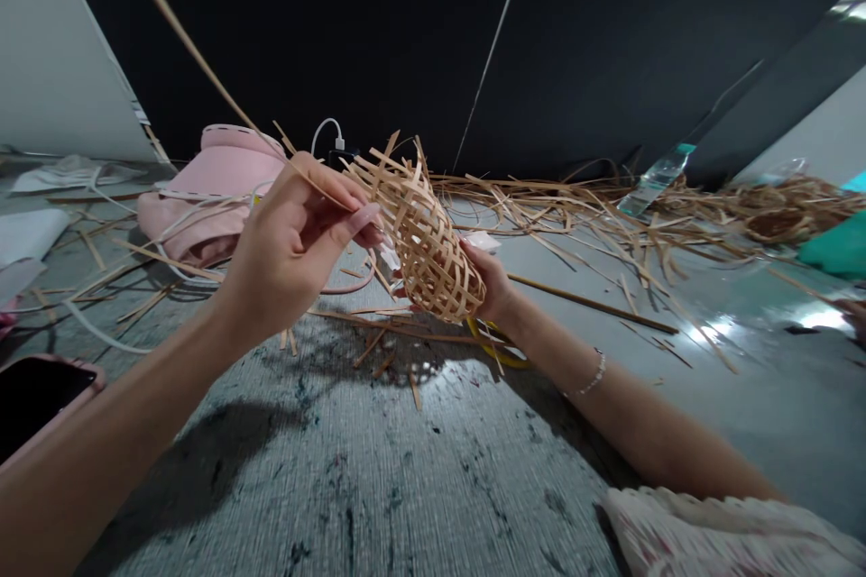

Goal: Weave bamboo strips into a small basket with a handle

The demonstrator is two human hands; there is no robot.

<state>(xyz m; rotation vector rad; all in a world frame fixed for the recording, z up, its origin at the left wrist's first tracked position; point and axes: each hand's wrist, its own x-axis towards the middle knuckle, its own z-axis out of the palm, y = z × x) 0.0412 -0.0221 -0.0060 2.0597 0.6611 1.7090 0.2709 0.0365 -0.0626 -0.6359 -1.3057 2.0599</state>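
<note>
A small woven basket (437, 243) of pale bamboo strips hangs tilted over the table, its loose strip ends pointing up and left. My right hand (491, 284) grips it from behind and the right side, with most fingers hidden by the weave. My left hand (298, 239) pinches a long thin bamboo strip (182, 36) between thumb and fingers, close to the basket's left side. The strip runs up past the hand to the top left. Whether its near end is threaded into the weave I cannot tell.
Loose bamboo strips (541, 207) are heaped along the back. A plastic bottle (656, 180) leans on them. At the left lie a pink visor hat (230, 162), white cables and a phone (41, 401). Yellow scissor-like handles (497, 347) sit below the basket. Another person's hand (853, 317) shows far right.
</note>
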